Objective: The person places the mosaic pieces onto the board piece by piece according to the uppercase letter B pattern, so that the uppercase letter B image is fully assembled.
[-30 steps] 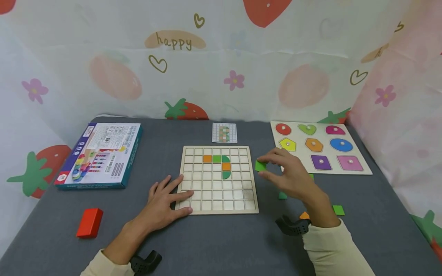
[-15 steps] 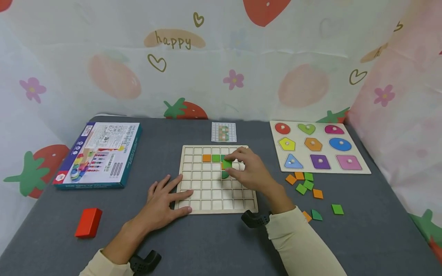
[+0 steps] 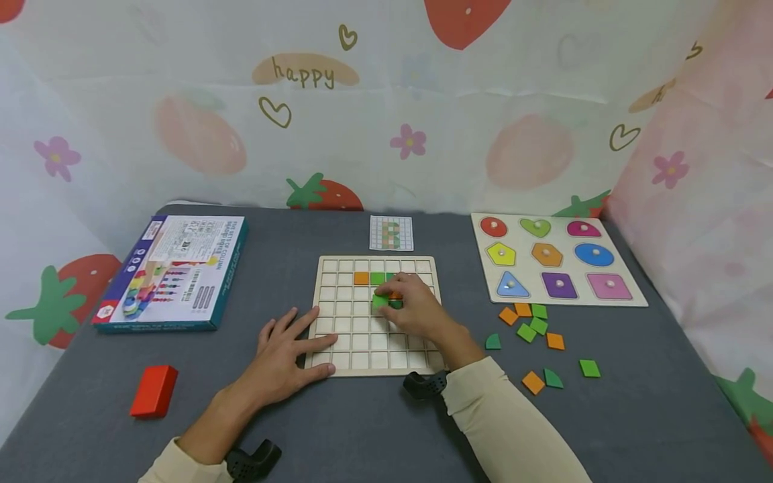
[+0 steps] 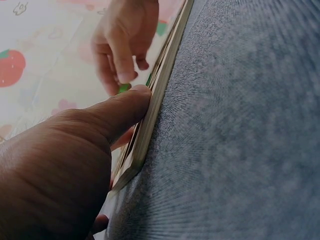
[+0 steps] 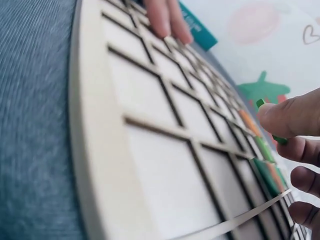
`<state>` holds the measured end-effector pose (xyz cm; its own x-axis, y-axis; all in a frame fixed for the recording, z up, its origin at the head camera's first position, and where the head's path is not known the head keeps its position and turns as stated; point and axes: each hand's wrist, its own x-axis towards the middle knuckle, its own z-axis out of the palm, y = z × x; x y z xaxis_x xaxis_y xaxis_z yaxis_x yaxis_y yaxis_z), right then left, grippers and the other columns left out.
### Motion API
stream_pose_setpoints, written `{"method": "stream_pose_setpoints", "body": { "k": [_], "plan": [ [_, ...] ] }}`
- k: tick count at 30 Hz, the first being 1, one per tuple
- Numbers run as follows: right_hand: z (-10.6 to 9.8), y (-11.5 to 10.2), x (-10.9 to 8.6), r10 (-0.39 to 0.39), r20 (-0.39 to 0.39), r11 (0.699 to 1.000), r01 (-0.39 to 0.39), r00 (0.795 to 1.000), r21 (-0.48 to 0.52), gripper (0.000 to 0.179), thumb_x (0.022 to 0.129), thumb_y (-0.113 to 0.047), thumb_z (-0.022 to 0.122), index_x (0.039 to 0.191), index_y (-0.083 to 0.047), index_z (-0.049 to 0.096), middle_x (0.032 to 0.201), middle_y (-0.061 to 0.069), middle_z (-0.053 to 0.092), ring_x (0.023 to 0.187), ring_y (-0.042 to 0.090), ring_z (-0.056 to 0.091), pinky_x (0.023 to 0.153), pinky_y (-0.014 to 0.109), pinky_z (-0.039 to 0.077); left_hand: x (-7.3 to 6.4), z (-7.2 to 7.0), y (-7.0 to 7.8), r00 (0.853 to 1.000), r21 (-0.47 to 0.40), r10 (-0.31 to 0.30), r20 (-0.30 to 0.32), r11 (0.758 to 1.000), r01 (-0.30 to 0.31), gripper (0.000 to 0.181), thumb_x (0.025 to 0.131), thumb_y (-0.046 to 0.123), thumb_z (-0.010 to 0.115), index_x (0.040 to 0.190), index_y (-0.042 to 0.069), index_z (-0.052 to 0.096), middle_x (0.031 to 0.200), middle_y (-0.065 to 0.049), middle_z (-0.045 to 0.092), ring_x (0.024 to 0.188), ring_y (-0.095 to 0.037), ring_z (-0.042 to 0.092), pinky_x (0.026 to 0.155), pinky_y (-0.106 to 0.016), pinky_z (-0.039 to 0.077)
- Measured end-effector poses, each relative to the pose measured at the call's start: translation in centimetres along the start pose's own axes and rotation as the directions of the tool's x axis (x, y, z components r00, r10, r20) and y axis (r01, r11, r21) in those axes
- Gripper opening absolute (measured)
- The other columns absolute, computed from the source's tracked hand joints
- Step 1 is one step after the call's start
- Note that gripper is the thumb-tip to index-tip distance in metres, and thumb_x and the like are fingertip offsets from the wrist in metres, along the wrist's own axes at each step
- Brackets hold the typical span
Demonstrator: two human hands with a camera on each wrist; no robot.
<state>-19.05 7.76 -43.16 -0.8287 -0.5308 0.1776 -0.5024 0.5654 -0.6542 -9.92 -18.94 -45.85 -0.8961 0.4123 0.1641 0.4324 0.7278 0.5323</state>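
Note:
My right hand (image 3: 417, 312) pinches a light green square tile (image 3: 379, 301) between thumb and finger, over the wooden grid board (image 3: 350, 355). In the right wrist view the tile (image 5: 280, 140) is seen edge-on, above the cells. An orange square (image 3: 361, 278) and a green square (image 3: 377, 278) lie in an upper row of the board. Right of them another orange tile (image 3: 396, 295) and a dark green rounded tile (image 3: 396, 304) are partly hidden by my right fingers. My left hand (image 3: 284, 362) rests with spread fingers on the board's left edge, thumb (image 4: 132, 102) on the frame.
Several loose orange and green tiles (image 3: 539, 325) lie to the right. Behind the board is a small pattern card (image 3: 391, 233). A shape puzzle board (image 3: 525, 258) stands back right. At left are a boxed set (image 3: 175, 268) and a red block (image 3: 154, 391).
My right hand has carried the green square tile leftward from beside the board to over its middle columns. My left hand has stayed on the board's left edge.

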Motion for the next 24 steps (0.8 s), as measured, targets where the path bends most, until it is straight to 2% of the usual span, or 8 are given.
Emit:
{"method": "stream_pose_setpoints", "body": {
  "k": [5,14,24],
  "plan": [
    [0.60,0.29,0.06,0.048,0.029,0.998,-0.047,0.998,-0.035,0.026,0.087,-0.014,0.073,0.113,-0.010,0.072,0.102,-0.001,0.058,0.095,0.021,0.047,0.078,0.038,0.043,0.00,0.01,0.07,1.000,-0.003,-0.006,0.000,1.000,0.006,0.052,0.085,0.044,0.072,0.130,0.019,0.065,0.152,-0.015,0.033,0.138,-0.048,0.018,0.102,-0.068,0.007],
    [1.05,0.43,0.23,0.025,0.035,0.990,-0.020,0.999,-0.141,0.025,0.088,-0.016,0.072,0.113,-0.013,0.072,0.101,0.000,0.056,0.090,0.020,0.045,0.076,0.037,0.041,-0.02,0.02,0.06,1.000,0.001,-0.010,0.005,1.000,0.010,0.052,0.085,0.045,0.071,0.131,0.020,0.065,0.152,-0.014,0.032,0.138,-0.047,0.017,0.103,-0.068,0.007],
    [0.98,0.29,0.24,0.029,0.043,0.985,-0.021,0.999,-0.173,0.026,0.088,-0.018,0.073,0.114,-0.013,0.072,0.099,0.000,0.053,0.087,0.019,0.043,0.075,0.036,0.039,-0.03,0.03,0.02,1.000,0.002,0.010,-0.010,1.000,-0.010,0.051,0.085,0.044,0.072,0.129,0.020,0.066,0.152,-0.015,0.033,0.137,-0.048,0.018,0.102,-0.069,0.007]
  ]
}}
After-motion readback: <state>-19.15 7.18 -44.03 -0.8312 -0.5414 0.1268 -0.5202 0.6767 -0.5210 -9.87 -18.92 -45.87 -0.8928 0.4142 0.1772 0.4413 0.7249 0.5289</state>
